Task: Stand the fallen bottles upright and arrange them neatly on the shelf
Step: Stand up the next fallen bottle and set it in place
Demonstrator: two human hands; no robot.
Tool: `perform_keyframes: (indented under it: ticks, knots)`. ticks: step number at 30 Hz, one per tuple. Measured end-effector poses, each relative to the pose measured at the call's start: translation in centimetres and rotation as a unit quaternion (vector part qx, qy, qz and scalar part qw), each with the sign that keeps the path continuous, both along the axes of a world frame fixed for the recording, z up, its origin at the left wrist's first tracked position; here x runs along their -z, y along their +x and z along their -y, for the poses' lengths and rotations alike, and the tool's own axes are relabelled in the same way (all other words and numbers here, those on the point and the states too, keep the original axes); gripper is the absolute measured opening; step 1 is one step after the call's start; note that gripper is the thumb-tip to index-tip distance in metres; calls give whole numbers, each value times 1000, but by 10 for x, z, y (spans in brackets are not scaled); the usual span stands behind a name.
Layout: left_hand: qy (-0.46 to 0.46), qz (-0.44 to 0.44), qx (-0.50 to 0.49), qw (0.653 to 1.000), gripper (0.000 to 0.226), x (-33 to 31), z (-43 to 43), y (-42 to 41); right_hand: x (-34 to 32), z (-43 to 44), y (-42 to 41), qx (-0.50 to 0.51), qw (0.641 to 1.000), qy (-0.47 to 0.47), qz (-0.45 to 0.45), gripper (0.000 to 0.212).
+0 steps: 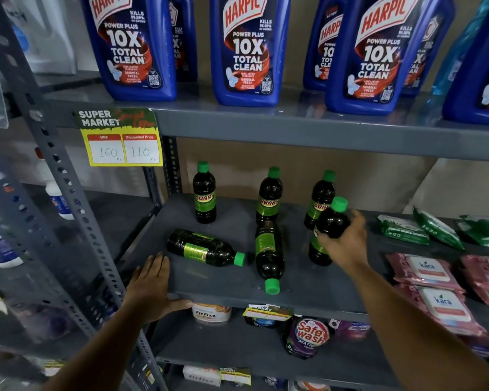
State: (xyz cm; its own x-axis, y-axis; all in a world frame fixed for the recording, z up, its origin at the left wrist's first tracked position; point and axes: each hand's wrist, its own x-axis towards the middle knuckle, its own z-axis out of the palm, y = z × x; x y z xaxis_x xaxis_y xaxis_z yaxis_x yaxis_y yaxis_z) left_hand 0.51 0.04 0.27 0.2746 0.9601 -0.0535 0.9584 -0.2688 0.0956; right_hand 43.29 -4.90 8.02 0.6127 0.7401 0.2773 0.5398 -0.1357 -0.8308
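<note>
Dark bottles with green caps and green "Sunny" labels stand on the grey middle shelf. Three are upright at the back: left bottle, middle bottle, right bottle. Two lie on their sides: one with its cap pointing right, another with its cap toward the front edge. My right hand is shut on a further bottle, held nearly upright with its base on the shelf, in front of the right back bottle. My left hand rests flat over the shelf's front left edge, holding nothing.
Large blue Harpic bottles fill the shelf above. A yellow price tag hangs at the upper shelf's left. Green packets and pink Kara wipe packs lie on the right. A perforated upright post stands at the left. Packets sit on the shelf below.
</note>
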Motion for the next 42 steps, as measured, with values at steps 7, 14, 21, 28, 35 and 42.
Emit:
perform_keyframes:
  ticks: [7, 14, 21, 28, 35, 42]
  knots:
    - [0, -3, 0, 1000, 153, 2, -2, -2, 0, -5, 7, -58, 996, -3, -72, 92]
    - [-1, 5, -4, 1000, 141, 1, -1, 0, 6, 5, 10, -58, 995, -15, -82, 97]
    - [-6, -15, 2, 1000, 139, -1, 1, 1, 28, 18, 12, -86, 993, -53, -59, 110]
    - [-11, -32, 3, 999, 142, -1, -1, 0, 33, 19, 16, -116, 989, -67, -64, 115]
    - [-12, -16, -1, 1000, 152, -2, -1, 1, 31, 43, -37, -175, 898, 98, 391, 69]
    - [-13, -12, 4, 1000, 146, -3, 0, 0, 36, 17, -70, -363, 720, -79, 586, 67]
